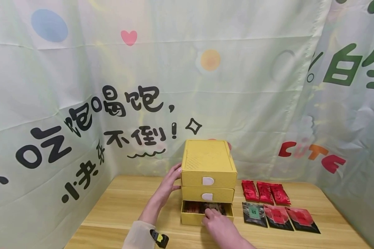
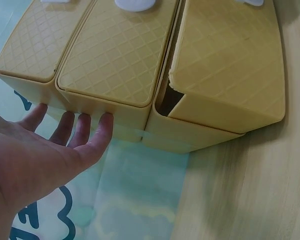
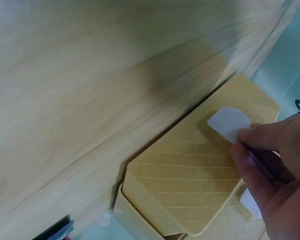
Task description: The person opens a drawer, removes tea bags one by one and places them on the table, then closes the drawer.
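Right fingers (image 3: 264, 136) pinched the drawer tab (image 3: 225, 121); left fingers (image 2: 101, 136), spread, touched the box (image 1: 208, 155) beside them, likely to steady it.

Looks like matt, waffle-embossed plastic on the drawer unit (image 1: 209, 175), glossy film on red packets (image 1: 264, 192) at its three o'clock.
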Tool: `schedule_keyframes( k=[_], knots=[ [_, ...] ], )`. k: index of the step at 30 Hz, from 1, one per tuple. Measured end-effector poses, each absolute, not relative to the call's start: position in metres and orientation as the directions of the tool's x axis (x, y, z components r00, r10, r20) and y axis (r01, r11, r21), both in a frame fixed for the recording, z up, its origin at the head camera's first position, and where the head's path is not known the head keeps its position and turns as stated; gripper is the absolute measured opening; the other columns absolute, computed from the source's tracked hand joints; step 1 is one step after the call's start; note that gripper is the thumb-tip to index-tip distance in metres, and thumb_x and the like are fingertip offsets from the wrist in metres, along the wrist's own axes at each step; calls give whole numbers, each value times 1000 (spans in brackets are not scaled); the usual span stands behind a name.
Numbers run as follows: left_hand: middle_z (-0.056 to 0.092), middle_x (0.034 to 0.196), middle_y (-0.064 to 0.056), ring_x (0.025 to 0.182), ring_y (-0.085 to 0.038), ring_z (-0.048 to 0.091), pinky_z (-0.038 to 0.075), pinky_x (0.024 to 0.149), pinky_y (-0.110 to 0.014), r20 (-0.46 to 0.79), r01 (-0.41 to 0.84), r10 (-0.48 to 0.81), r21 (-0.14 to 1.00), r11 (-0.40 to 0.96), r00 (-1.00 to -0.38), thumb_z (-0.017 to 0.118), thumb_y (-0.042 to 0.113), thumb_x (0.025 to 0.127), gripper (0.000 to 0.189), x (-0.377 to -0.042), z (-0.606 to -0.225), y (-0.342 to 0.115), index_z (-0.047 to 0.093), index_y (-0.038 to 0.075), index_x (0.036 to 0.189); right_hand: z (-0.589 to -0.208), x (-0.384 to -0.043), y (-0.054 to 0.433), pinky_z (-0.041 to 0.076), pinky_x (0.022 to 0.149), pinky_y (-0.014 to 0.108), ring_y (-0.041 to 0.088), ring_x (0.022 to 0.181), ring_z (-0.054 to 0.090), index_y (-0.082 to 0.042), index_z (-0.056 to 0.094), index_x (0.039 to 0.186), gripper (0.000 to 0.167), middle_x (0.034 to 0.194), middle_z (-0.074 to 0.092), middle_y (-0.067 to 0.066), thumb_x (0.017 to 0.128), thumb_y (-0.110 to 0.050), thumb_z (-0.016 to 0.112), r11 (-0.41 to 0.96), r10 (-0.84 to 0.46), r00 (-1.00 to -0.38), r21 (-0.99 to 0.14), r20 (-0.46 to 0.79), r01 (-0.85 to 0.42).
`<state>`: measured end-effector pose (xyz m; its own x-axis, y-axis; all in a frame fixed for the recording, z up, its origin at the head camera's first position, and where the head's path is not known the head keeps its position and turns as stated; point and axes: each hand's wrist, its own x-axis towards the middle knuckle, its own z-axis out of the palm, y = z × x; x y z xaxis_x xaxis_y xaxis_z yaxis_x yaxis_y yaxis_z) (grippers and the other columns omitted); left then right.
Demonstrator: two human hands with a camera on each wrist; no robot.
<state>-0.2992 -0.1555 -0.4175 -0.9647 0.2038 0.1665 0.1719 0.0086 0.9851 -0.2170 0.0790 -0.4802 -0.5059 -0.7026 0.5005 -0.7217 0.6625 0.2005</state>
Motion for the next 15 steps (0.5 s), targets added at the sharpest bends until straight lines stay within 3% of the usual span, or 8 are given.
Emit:
schedule_keyframes(
  k=[7,11,15],
  knots=[
    [45,152,-24,136,-42,43,50,100,-53,177,184,212,983,11,-961,48,46,108,69,-299,-418,-156,32,7,162,-480,-210,79,55,63,20,13,79,60,-10,75,81,24,86,59,1,66,7,78,638,-726,-477,226,494,-736],
    [46,151,-24,136,-41,44,49,101,-54,175,181,209,983,9,-962,48,46,108,68,-299,-418,-155,32,7,162,-479,-204,81,56,63,22,14,81,64,-10,76,84,12,90,64,3,76,-13,85,619,-748,-486,211,451,-757],
    [46,151,-24,135,-41,45,49,101,-54,172,178,202,984,11,-964,48,45,107,68,-298,-418,-155,33,7,162,-476,-199,83,54,61,19,13,80,64,-10,76,83,23,93,66,4,83,-32,84,591,-770,-476,195,425,-783]
  ],
)
